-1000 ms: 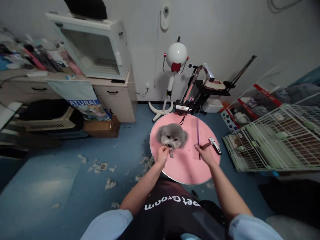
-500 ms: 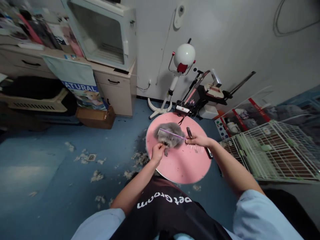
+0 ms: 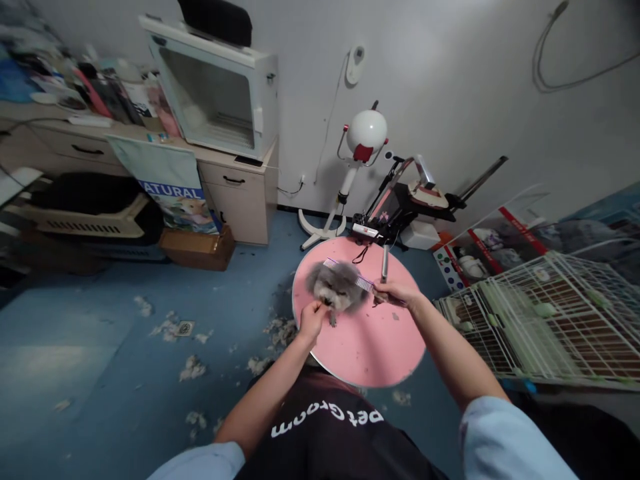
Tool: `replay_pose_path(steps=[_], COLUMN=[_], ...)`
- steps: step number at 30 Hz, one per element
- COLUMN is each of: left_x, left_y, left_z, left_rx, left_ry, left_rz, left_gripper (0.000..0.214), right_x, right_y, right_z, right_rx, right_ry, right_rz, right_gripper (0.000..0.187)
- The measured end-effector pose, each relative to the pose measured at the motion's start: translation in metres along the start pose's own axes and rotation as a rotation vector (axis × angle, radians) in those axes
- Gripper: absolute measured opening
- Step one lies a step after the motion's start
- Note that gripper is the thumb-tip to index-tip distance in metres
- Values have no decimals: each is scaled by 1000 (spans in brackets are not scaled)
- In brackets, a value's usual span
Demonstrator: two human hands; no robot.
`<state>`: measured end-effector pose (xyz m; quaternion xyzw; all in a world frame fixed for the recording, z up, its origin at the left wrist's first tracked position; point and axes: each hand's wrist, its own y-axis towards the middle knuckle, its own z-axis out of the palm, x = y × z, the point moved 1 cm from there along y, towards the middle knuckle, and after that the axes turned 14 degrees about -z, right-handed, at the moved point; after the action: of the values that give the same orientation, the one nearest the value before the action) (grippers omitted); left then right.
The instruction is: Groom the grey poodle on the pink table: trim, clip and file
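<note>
Right hand (image 3: 394, 294), gripping a comb (image 3: 365, 285), has sunk it into the dog's fur (image 3: 336, 277); outstretched left hand (image 3: 312, 318) pinches the muzzle (image 3: 328, 295).

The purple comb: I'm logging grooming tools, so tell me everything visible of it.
The comb has a slim purple spine and fine, metallic-looking teeth. It slants across the head of the gray dog, its middle hidden in fur, teeth showing on either side. The right hand grips it beside the head, above the pink table.

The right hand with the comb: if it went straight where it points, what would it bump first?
Probably the gray dog's fluffy head, because the right hand points that way, though depth is hard to judge.
</note>
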<state>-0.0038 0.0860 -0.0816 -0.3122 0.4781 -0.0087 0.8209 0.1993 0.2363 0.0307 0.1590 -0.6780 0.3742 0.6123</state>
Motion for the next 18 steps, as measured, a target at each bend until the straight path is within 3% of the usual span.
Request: replay_pose_path(steps=[4, 7, 11, 14, 16, 18], left_x=[-5, -6, -2, 2, 4, 5], left_y=[-6, -11, -13, -12, -11, -9], left_z=[5, 12, 18, 22, 28, 35], left_rx=[-2, 37, 35, 13, 47, 78], left_ry=[4, 10, 31, 16, 23, 45], left_rz=[-8, -21, -37, -15, -17, -44], left_gripper=[26, 24, 23, 25, 27, 29], right_x=[-12, -28, -51, -81, -108, -138], right_y=[1, -4, -14, -19, -23, -32], right_z=[0, 1, -3, -4, 1, 12], right_rx=[-141, -70, -215, -256, -387, -502], right_ry=[77, 125, 232, 177, 41, -144], right_rz=[-74, -6, -151, -116, -73, 59], right_gripper=[43, 45, 48, 46, 47, 49])
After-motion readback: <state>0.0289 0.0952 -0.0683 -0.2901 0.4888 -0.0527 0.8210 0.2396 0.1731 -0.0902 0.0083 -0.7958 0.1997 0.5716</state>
